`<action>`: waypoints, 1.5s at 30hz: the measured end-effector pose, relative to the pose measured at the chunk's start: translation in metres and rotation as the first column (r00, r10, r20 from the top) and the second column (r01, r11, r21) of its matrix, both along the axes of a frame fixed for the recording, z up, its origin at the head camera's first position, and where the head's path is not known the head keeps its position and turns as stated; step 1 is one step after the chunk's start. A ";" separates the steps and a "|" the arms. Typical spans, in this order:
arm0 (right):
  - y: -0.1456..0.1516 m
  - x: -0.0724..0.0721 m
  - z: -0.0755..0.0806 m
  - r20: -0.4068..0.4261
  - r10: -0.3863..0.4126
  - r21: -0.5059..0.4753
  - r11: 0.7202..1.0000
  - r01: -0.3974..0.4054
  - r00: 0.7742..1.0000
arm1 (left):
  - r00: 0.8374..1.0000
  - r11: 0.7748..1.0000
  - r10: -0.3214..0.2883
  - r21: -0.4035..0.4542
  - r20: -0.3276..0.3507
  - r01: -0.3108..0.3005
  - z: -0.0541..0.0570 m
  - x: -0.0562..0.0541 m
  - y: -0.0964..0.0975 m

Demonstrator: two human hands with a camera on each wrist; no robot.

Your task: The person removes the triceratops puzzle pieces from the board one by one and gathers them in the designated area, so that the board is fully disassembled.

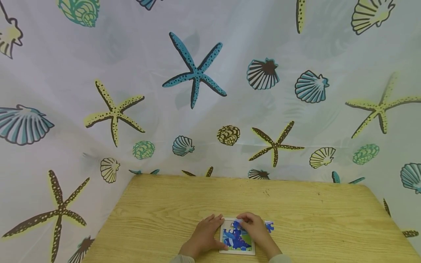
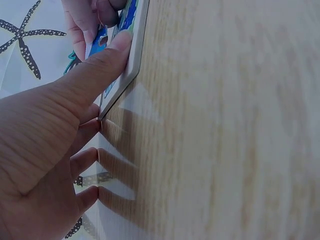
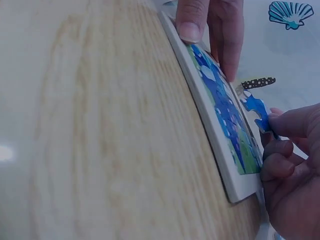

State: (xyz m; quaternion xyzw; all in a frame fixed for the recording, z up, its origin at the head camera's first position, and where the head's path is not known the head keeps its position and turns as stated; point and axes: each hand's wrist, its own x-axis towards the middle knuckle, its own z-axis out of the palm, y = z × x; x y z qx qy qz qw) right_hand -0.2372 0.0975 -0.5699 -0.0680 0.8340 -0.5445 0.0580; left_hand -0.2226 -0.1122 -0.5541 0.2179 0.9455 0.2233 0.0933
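Observation:
A small jigsaw puzzle in a white tray (image 1: 238, 252) lies on the table, its blue and green picture (image 1: 230, 241) partly filled in. At the tray's upper left a pale bare patch shows. My left hand (image 1: 206, 233) lies along the left side, its thumb resting on the near left corner and its other fingers extended beside the tray. Between thumb and finger, my right hand (image 1: 257, 229) pinches a blue puzzle piece (image 3: 256, 107), held tilted over the tray's far part. Part of the picture is hidden under the right hand.
Another blue puzzle piece (image 1: 269, 226) lies on the wooden table (image 1: 158, 208) just right of the right hand. A white curtain (image 1: 236, 106) printed with starfish and shells hangs behind the table and along both sides.

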 end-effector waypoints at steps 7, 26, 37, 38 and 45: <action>0.007 -0.001 -0.002 0.038 -0.037 -0.061 0.997 0.040 0.999 | 1.000 1.000 0.003 -0.017 -0.006 -0.003 -0.002 -0.001 0.000; 0.041 -0.002 0.004 0.155 -0.109 -0.181 0.974 0.137 0.982 | 1.000 1.000 -0.001 -0.013 -0.011 0.001 -0.004 -0.002 0.001; 0.070 0.000 0.008 0.177 -0.229 -0.147 0.956 0.256 0.957 | 1.000 1.000 -0.010 -0.024 -0.024 0.009 -0.005 -0.001 0.000; 0.074 0.000 0.007 0.174 -0.237 -0.139 0.955 0.262 0.956 | 1.000 1.000 -0.011 -0.025 -0.025 0.010 -0.005 -0.001 0.000; 0.097 0.005 0.005 0.168 -0.254 -0.146 0.949 0.278 0.953 | 1.000 1.000 -0.004 -0.021 -0.016 0.004 -0.005 -0.002 0.000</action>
